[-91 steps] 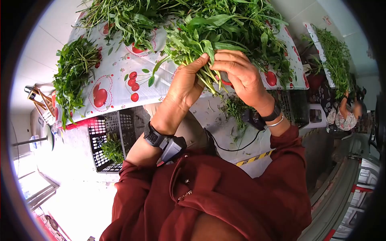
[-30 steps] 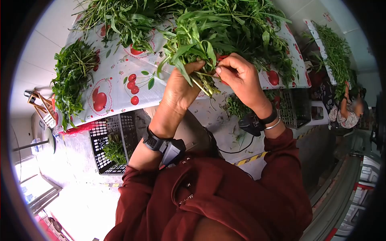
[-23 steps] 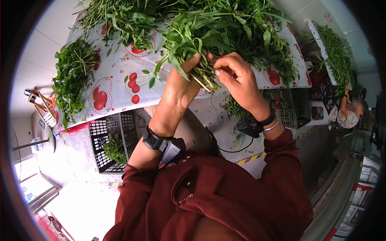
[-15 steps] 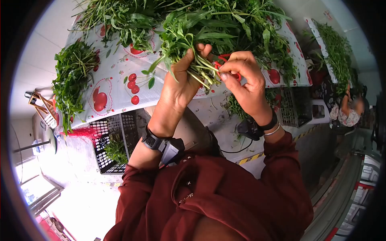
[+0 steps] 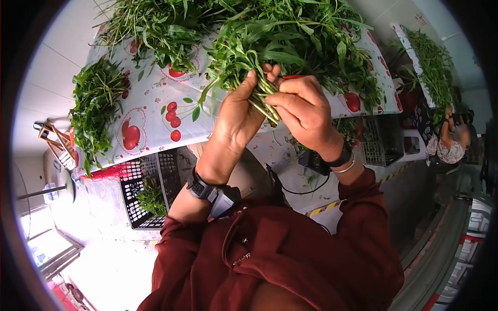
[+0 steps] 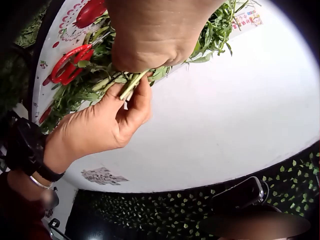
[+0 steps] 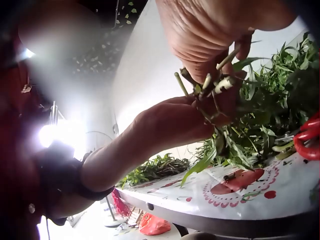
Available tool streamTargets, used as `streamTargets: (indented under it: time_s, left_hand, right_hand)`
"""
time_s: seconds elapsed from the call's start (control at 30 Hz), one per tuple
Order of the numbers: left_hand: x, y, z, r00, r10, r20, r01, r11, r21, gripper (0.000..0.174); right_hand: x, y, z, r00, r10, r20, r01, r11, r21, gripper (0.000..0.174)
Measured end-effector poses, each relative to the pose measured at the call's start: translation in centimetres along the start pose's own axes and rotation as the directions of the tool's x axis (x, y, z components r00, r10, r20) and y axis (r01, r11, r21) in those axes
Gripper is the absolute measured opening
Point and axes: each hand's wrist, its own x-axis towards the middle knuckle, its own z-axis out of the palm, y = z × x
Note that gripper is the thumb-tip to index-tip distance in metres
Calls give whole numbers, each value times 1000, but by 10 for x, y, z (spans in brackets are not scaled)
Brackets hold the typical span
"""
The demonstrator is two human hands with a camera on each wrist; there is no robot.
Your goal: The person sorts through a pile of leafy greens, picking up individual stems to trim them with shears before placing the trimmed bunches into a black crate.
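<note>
A bunch of long-leaved greens (image 5: 233, 62) lies in the grip of my left hand (image 5: 236, 116), its thumb across the stems. The cut stem ends (image 5: 267, 108) point down toward me over the table's near edge. My right hand (image 5: 306, 111) pinches stems at that lower end between thumb and fingers. In the left wrist view, pale stem tips (image 6: 134, 86) stick out at the right hand's fingertips. Red-handled scissors (image 6: 70, 65) lie on the table among leaves beyond the hands; the right wrist view shows their red handle (image 7: 306, 142) too.
Piles of greens (image 5: 321, 46) cover the back of the table, whose fruit-print cloth (image 5: 155, 111) shows at the left. A separate heap (image 5: 98, 88) hangs over the left edge. Black crates (image 5: 150, 186) stand below. Another person (image 5: 451, 142) sits at the far right by more greens.
My right hand has drawn a stem out to the right, then come back left against the stem ends, covering most of the red handles. The left hand keeps its grip on the bunch.
</note>
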Motion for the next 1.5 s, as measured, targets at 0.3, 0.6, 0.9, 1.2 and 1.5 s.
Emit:
streamTargets:
  time_s: [0.3, 0.6, 0.9, 1.2, 1.5]
  left_hand:
    - [2, 9, 0, 998, 16, 67, -11, 997, -73, 26]
    - [5, 12, 10, 990, 143, -17, -144, 975, -169, 27]
    - [1, -6, 10, 991, 134, -26, -128, 979, 160, 29]
    - [0, -9, 10, 987, 140, -76, -129, 982, 140, 24]
    - [7, -15, 4, 997, 71, 25, -72, 997, 32, 26]
  right_hand:
    - [-14, -3, -18, 955, 293, -51, -279, 941, 191, 14]
    - [-49, 15, -37, 700, 714, 18, -622, 597, 507, 10]
    - [-23, -7, 3, 706, 669, 233, -610, 406, 681, 25]
    - [-29, -7, -5, 536, 699, 474, -699, 52, 714, 15]
    - [-43, -7, -21, 458, 735, 500, -728, -13, 685, 14]
